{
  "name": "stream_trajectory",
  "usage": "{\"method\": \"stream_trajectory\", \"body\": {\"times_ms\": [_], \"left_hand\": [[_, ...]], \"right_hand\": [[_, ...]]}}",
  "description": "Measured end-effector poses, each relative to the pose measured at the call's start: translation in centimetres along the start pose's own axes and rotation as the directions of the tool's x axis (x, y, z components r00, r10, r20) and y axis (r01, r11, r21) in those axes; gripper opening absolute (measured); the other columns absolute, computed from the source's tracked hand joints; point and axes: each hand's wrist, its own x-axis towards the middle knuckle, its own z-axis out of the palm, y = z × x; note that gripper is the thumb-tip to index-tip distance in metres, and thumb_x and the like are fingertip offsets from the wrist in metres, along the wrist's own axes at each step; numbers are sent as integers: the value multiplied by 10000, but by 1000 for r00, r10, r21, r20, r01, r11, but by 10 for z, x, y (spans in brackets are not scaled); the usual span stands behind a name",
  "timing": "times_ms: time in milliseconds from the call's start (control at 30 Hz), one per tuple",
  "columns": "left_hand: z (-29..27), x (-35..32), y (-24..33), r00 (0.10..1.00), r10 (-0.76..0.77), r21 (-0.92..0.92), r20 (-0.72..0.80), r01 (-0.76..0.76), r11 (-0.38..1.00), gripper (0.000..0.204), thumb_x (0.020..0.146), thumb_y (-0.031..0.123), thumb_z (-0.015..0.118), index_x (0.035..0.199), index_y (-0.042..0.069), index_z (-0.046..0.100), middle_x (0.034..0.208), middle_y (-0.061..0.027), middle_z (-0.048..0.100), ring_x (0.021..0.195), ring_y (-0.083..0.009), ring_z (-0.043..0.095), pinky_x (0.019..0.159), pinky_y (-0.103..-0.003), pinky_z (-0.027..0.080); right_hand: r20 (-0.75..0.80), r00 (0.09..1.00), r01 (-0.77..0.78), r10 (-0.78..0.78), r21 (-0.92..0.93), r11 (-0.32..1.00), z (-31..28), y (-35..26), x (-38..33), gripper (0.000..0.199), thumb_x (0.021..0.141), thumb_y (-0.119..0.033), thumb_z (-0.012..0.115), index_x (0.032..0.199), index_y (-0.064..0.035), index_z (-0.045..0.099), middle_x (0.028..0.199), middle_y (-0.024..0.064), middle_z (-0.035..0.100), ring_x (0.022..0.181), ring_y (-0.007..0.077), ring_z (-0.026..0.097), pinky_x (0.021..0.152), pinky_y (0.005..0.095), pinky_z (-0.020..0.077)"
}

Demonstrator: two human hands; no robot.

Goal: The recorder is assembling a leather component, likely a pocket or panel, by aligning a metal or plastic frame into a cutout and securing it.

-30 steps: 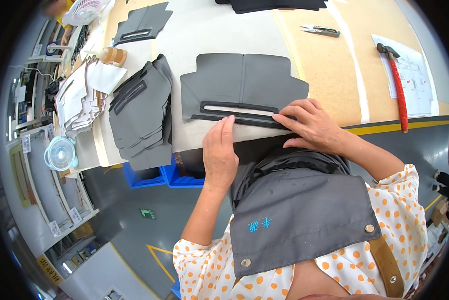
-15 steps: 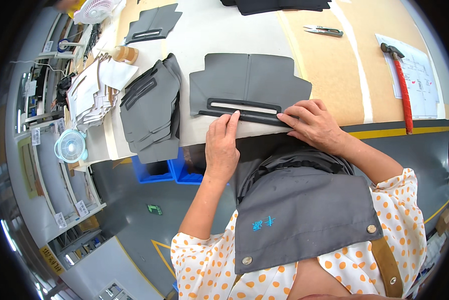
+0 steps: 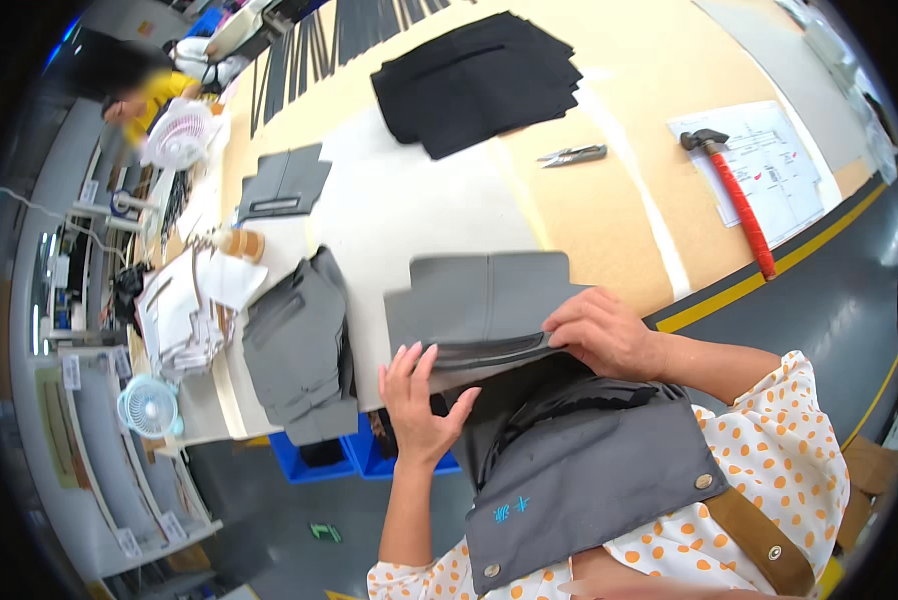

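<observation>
A grey cut fabric or leather-like panel (image 3: 474, 290) lies at the table's near edge, with a centre seam and a dark-framed slot (image 3: 489, 352) along its near side. My right hand (image 3: 609, 335) pinches the panel's near right part beside the slot, fingertips on top. At the near left corner is my left hand (image 3: 414, 410), its fingers stretched and the thumb held well apart. Those fingertips reach the panel's edge; whether they press on it I cannot tell. Left of the panel sits a stack of similar grey pieces (image 3: 297, 350).
A red-handled hammer (image 3: 737, 200) rests on a printed sheet (image 3: 784, 160); thread snips (image 3: 574, 155) lie nearby. Black pieces (image 3: 474, 85) are piled farther back. White scraps (image 3: 184, 310), a small blue fan (image 3: 150, 406) and another grey panel (image 3: 284, 182) are at left. Blue bins (image 3: 314, 460) stand below.
My left hand has left the middle of the slotted edge for the left corner, its fingers spreading. The right hand still grips the right side. The slot's pale opening no longer shows; the view has shifted.
</observation>
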Motion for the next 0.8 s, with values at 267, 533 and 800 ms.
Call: {"method": "stream_trajectory", "body": {"times_ms": [267,533,800], "left_hand": [[-26,178,-17,964,-263,-461,32,248,852,356,854,171,837,1136,-24,744,1005,-125,776,908,-147,700,842,-288,537],[74,327,-56,852,-121,-390,-510,-103,915,690,781,250,918,1328,-34,606,1301,-174,676,1219,-277,636,1041,-384,482],[-23,151,-102,979,-115,-138,-169,92,986,305,882,65,737,1186,73,716,1141,-118,710,1079,-285,681,915,-355,539]], "right_hand": [[-344,862,-338,371,156,928,-86,75,117,108,1023,-35,605,1113,-17,660,964,-4,641,918,71,575,860,220,460],[-466,867,-390,180,-406,827,-97,300,211,519,992,-345,696,1397,-40,584,1266,182,690,1207,315,641,1038,381,485],[-77,975,-211,209,-14,977,20,179,153,368,976,-71,688,1339,-97,632,1333,68,596,1040,221,601,954,330,518]]}}
